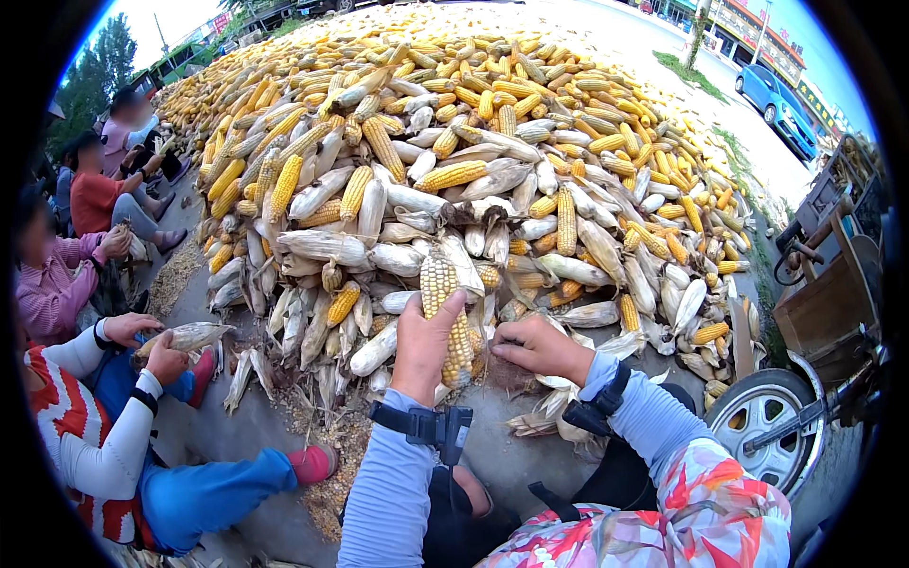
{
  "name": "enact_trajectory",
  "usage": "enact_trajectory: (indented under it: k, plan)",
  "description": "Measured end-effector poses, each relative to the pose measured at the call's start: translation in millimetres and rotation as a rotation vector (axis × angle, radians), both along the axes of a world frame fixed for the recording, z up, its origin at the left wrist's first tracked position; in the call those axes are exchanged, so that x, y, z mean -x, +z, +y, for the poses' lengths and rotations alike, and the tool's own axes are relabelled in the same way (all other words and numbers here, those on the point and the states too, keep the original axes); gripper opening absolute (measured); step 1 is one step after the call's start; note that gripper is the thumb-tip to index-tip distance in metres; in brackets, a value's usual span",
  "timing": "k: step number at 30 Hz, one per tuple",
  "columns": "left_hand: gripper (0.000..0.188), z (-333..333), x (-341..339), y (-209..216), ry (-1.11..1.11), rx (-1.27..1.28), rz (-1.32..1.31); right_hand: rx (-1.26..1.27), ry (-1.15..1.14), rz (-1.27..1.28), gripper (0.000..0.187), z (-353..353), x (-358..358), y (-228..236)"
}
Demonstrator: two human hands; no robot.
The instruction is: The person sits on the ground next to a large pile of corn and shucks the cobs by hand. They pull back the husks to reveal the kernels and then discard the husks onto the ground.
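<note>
My left hand (423, 346) is closed around a bare yellow corn ear (438, 281), held upright with the thumb across it. Pale husk shows behind the top of the ear. To its right, my right hand (544, 348) has its fingers pinched together. A reddish-brown tuft like corn silk (502, 374) is right below those fingertips; whether they grip it is hard to see. In front of both hands rises a big pile of corn ears (454, 177), some bare and yellow, others still in dry whitish husks.
At left, a co-worker in a striped vest holds a husked ear (194, 336); other people sit farther along the pile. A cart wheel (769, 431) stands close at right. Loose kernels (327, 445) and husks (559, 407) litter the ground. A blue car (778, 109) is parked beyond.
</note>
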State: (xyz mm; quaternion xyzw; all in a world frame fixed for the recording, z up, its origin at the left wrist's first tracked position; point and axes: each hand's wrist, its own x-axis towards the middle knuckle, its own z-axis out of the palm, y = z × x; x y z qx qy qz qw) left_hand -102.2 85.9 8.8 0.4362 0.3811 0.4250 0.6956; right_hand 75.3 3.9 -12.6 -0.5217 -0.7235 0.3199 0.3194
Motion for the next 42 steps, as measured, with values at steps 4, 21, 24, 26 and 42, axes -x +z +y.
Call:
enact_trajectory:
  k: [4,21,24,26,42]
  plan:
    - [0.031,18,20,24,0.211,0.022,-0.200,0.058,-0.091,-0.245,0.018,-10,-31,-48]
    - [0.034,32,23,13,0.315,0.035,-0.195,-0.048,-0.589,-0.513,0.023,-18,-87,-172]
    - [0.031,35,27,14,0.393,0.031,-0.170,-0.041,-0.432,-0.313,0.022,15,-48,-155]
    - [0.031,39,25,10,0.412,0.010,-0.160,-0.047,-0.347,-0.273,0.022,34,-21,-152]
    - [0.031,43,23,4,0.415,-0.005,-0.164,0.472,-0.366,0.187,0.046,63,12,-182]
